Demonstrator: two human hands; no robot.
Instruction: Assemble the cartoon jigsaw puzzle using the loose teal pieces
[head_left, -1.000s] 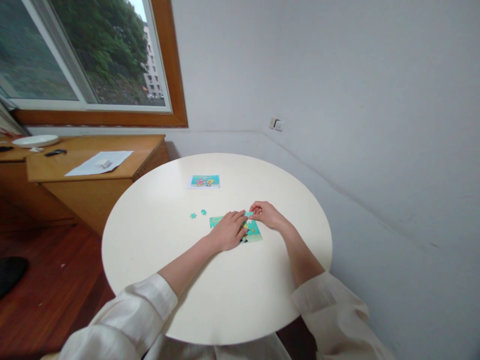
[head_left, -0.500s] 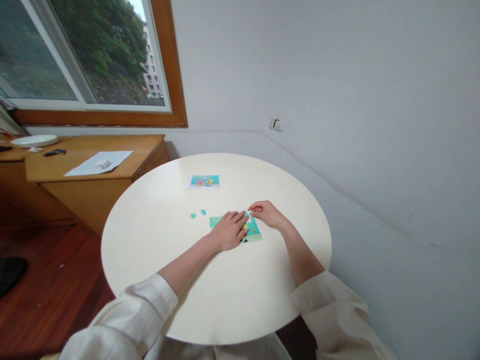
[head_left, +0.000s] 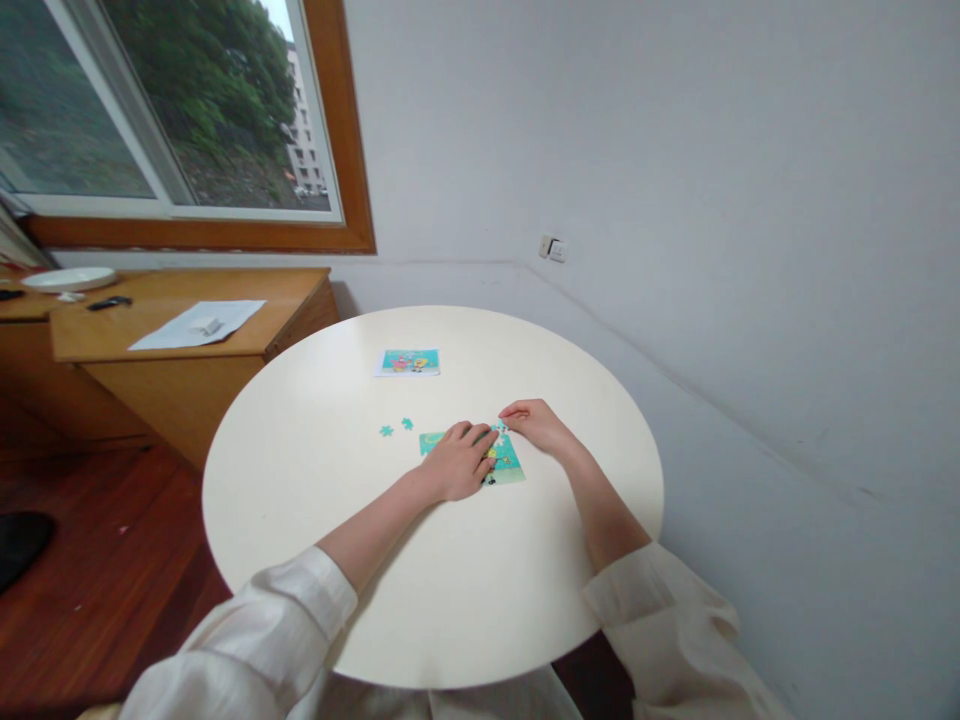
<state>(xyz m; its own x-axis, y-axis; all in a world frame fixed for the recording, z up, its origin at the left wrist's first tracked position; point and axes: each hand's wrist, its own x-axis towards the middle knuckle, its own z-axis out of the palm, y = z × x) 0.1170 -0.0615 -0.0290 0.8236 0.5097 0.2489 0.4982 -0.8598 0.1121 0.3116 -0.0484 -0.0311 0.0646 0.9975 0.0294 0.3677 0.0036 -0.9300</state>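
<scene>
A teal jigsaw puzzle (head_left: pixel 511 468) with a yellow cartoon figure lies on the round white table (head_left: pixel 450 590). Resting flat across its middle, my left hand (head_left: pixel 456 466) has its fingers spread and hides much of the picture. At the puzzle's upper right corner, my right hand (head_left: pixel 538 424) pinches a small puzzle piece (head_left: pixel 501 425) between thumb and fingers. How far that piece sits into the gap cannot be made out. Two loose teal puzzle pieces, one (head_left: pixel 386 431) beside the other (head_left: pixel 407 424), lie to the left of the puzzle.
Farther back on the table is a printed picture card (head_left: pixel 409 362) with a pink and a yellow cartoon figure. A wooden desk (head_left: pixel 172 375) at the left holds a sheet of paper (head_left: pixel 176 330) and a white plate (head_left: pixel 71 281). The wall rises behind and to the right.
The fingers of my right hand have shifted very slightly at the puzzle's upper right corner. My left hand stays in place on the puzzle.
</scene>
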